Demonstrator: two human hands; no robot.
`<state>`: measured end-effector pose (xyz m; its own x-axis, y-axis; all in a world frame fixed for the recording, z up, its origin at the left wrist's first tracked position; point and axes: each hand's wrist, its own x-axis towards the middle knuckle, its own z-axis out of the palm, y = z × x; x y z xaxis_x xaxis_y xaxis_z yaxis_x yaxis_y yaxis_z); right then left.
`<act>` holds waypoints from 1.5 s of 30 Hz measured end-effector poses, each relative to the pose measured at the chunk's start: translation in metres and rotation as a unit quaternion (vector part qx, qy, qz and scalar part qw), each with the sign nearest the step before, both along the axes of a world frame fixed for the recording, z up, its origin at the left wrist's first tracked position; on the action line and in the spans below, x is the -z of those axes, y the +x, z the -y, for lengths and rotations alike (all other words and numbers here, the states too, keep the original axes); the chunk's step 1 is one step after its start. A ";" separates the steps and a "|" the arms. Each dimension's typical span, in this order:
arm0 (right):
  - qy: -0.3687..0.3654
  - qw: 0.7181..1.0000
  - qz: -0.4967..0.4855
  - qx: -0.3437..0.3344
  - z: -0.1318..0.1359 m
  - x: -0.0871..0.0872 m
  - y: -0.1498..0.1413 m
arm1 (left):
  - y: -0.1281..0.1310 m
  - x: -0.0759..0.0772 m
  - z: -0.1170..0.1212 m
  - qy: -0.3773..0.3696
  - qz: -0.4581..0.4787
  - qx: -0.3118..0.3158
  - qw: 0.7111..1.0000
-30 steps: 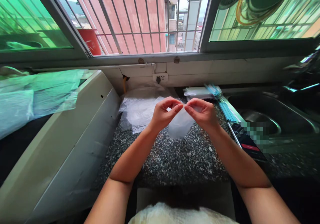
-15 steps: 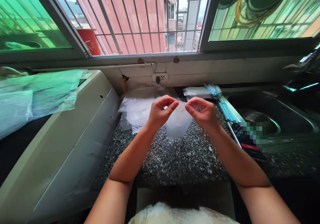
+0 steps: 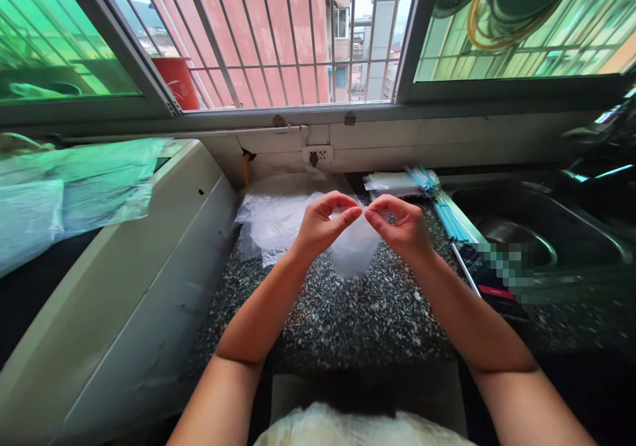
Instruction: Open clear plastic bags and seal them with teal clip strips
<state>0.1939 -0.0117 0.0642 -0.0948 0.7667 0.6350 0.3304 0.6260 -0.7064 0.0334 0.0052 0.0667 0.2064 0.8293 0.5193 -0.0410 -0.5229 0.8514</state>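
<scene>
A small translucent plastic bag (image 3: 354, 250) hangs above the speckled counter (image 3: 348, 327), its top edge pinched between both hands. My left hand (image 3: 325, 224) grips it with thumb and forefinger. On the other side my right hand (image 3: 400, 224) pinches the same edge, and the two sets of fingertips nearly meet. Behind my left hand lies a pile of clear plastic bags (image 3: 278, 217). Beyond my right hand is a clear packet (image 3: 392, 184), with a bundle of blue strips (image 3: 450, 221) next to it.
A metal sink (image 3: 546, 197) is set into the counter at right, with a dark flat item with a red band (image 3: 497, 292) before it. At left stands a pale appliance (image 3: 134, 267) under green-tinted plastic sheets (image 3: 99, 181). A wall socket (image 3: 318, 153) sits below the barred window.
My left hand has shifted slightly right and my right hand slightly left, so the fingertips are closer together along the bag's top edge. The bag still hangs between them.
</scene>
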 end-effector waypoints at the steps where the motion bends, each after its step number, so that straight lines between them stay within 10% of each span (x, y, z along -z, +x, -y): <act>1: 0.000 1.000 0.004 0.001 0.000 0.000 0.000 | 0.000 0.000 0.000 0.006 -0.002 -0.003 1.000; 45: 0.018 0.999 -0.015 0.032 -0.001 -0.002 0.004 | -0.006 -0.003 -0.002 0.039 -0.056 -0.027 0.997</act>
